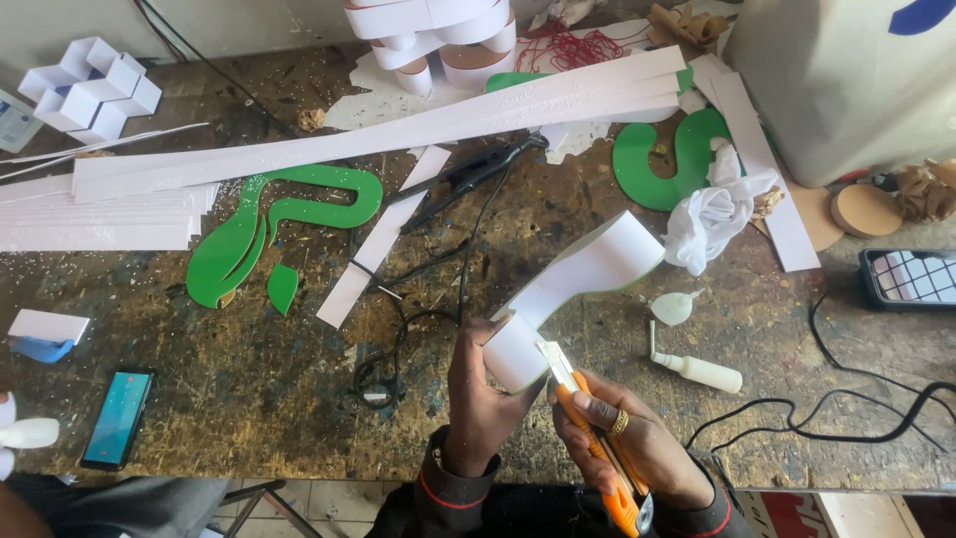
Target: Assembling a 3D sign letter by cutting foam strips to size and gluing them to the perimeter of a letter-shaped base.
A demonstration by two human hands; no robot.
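left hand (pixel 485 394): clamped around curled end of white strip (pixel 588 274), near workbench (pixel 249 399) front edge.
right hand (pixel 627 438): gripping orange utility knife (pixel 597 448), blade at strip edge.
risk: blade likely slips toward left fingers; thin strip could buckle.

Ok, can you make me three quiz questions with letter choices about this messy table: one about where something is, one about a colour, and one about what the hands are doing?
1. Where is the phone with the lit blue screen?
A. near the left edge of the table
B. on the white strips
C. in a hand

2. What colour is the knife handle?
A. green
B. orange
C. purple

3. What is the left hand doing?
A. resting flat
B. holding a white curved piece
C. holding the glue bottle

Answers: 1 A, it lies low on the left. 2 B, orange shows in the right hand. 3 B, fingers wrap its end.
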